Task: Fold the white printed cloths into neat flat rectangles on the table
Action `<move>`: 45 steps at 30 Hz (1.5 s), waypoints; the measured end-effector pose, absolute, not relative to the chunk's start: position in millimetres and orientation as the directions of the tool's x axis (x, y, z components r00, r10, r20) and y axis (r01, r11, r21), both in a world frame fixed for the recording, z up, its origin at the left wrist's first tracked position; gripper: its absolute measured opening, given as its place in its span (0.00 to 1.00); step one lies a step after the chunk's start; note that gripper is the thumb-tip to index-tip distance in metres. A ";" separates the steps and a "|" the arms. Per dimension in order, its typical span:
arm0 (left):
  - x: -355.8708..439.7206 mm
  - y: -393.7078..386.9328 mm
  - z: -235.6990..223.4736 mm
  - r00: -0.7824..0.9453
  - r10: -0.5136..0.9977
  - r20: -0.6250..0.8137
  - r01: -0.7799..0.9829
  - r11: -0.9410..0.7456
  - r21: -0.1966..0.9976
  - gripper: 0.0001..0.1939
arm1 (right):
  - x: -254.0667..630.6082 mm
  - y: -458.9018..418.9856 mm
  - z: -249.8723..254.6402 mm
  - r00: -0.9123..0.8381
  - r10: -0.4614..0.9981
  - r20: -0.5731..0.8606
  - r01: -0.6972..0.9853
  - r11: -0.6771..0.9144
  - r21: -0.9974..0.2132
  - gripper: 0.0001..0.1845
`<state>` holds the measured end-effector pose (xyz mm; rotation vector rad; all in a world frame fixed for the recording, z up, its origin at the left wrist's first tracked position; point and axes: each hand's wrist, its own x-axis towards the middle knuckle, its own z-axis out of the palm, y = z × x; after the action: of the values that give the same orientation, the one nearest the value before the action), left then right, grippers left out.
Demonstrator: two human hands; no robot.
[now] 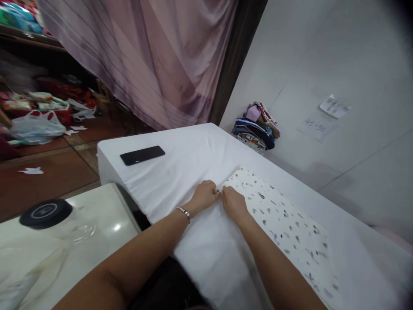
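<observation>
A white cloth with small scattered prints (284, 219) lies flat along the right part of the white-covered table (193, 142). At its near left edge my right hand (234, 204) is closed, its fingers pinching the cloth's border. My left hand (204, 196), with a bracelet on the wrist, is closed right beside it. Its fingertips pinch the same edge, and a small bit of cloth shows between the two hands. The exact grip of the fingertips is partly hidden.
A black phone (142, 155) lies on the table's far left part. Folded clothes (256, 127) are stacked by the wall. To the left, a white surface (106, 219) carries a black-lidded clear container (47, 213). A pink curtain (155, 56) hangs behind; bags (37, 127) sit on the floor.
</observation>
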<state>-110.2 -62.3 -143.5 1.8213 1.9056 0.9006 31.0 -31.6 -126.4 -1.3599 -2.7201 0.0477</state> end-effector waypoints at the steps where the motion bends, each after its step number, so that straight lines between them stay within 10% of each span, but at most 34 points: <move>1: -110.5 -61.1 -143.3 -0.122 0.980 0.156 0.730 -0.018 0.683 0.05 | 30.0 -32.0 -125.3 -0.598 0.798 0.068 0.796 0.602 -0.064 0.10; 19: -115.8 -55.6 -145.0 -0.140 0.987 0.084 0.456 -0.012 0.890 0.10 | 36.1 -30.3 -126.2 -0.578 0.802 0.149 0.770 0.597 -0.227 0.08; 32: -111.0 -63.0 -147.5 -0.032 0.987 0.160 0.670 -0.098 0.736 0.06 | 43.9 -12.0 -149.1 -0.474 0.869 0.142 0.590 0.433 -0.681 0.10; 45: -108.5 -55.4 -160.1 -0.002 0.978 0.210 0.659 -0.156 0.736 0.11 | 47.2 -5.1 -154.3 -0.491 0.866 0.096 0.458 0.350 -0.817 0.13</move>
<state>-108.5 -55.4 -160.1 1.8521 1.6863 0.9907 47.2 -5.1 -154.3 -1.1495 -2.0917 1.0202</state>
